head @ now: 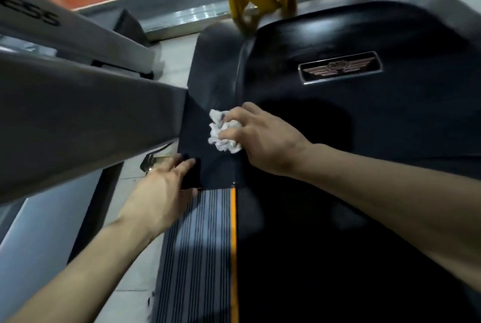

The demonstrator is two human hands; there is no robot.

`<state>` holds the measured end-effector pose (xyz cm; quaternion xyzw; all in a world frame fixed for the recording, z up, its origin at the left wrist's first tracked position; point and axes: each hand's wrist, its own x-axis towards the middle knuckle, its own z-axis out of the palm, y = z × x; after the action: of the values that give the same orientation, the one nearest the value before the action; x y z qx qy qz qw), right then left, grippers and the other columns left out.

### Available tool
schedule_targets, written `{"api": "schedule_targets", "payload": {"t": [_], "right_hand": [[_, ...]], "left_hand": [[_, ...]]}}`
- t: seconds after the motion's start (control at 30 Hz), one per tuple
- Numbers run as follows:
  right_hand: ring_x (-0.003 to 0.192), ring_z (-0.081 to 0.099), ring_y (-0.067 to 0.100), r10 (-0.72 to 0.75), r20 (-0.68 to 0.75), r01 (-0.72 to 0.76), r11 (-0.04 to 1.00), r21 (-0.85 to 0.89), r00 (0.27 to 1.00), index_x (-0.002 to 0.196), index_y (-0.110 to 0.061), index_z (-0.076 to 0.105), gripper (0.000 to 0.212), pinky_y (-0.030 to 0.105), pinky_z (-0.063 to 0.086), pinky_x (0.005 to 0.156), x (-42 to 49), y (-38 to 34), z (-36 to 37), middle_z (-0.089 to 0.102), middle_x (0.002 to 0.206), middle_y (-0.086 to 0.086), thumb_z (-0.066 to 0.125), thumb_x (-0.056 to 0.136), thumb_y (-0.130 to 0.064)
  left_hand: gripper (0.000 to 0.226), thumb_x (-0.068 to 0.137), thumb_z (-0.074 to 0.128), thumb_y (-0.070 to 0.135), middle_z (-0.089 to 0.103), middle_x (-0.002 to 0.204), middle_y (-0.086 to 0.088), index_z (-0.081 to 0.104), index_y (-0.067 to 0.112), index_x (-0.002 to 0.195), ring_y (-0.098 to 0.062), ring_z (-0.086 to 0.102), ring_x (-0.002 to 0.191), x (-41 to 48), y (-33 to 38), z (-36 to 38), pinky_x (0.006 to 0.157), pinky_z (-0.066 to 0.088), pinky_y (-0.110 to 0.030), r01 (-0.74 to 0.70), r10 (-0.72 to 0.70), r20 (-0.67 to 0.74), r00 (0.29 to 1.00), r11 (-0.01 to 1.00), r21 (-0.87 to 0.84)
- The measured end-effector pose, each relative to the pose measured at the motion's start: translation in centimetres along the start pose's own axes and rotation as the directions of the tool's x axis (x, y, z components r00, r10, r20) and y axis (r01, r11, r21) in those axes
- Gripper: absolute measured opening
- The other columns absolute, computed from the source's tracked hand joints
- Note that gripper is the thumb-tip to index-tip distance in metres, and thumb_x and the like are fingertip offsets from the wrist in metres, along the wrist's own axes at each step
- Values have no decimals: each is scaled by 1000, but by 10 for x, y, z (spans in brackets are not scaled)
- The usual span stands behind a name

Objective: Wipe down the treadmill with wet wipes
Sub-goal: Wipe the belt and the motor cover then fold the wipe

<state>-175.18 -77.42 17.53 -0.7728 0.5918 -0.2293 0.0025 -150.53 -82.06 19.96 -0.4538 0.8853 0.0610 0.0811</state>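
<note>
Right hand [263,137]: grip closed round a crumpled white wet wipe [221,131], pressed to the left part of the treadmill's black motor cover [299,36], down-left of the winged badge [340,67]. Left hand [166,187]: grip loose, fingers fairly straight, resting on the cover's near-left corner above the ribbed side rail [197,244].

Two slim forearms are in view, the left forearm [86,265] and the right forearm [390,192], both bare along their visible length. The left grip [161,187] and the right grip [263,140] are bare hands; tendons and knuckles ridge the back of the right one, while the left one's fingertips [191,162] are blurred
</note>
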Motion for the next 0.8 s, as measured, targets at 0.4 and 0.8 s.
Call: {"api": "schedule_targets", "payload": {"t": [0.4, 0.8], "right_hand": [[115, 63, 33, 336, 51, -327, 935, -138, 940, 123, -20, 69, 58, 44, 55, 93, 144, 80, 33, 66, 122, 4, 32, 85, -45], [139, 50, 34, 156, 297, -3, 889, -458, 942, 126, -18, 71, 52, 49, 40, 116, 215, 129, 47, 65, 139, 11, 31, 103, -41]], "left_hand": [[82, 105, 53, 55, 9, 178, -3, 10, 28, 170, -19, 14, 163, 78, 5, 26, 131, 19, -35, 20, -13, 73, 997, 995, -99], [138, 75, 87, 60, 5, 176, -16, -13, 37, 167, -30, 25, 160, 135, 9, -10, 124, 33, -43, 48, -56, 326, 944, 998, 32]]}}
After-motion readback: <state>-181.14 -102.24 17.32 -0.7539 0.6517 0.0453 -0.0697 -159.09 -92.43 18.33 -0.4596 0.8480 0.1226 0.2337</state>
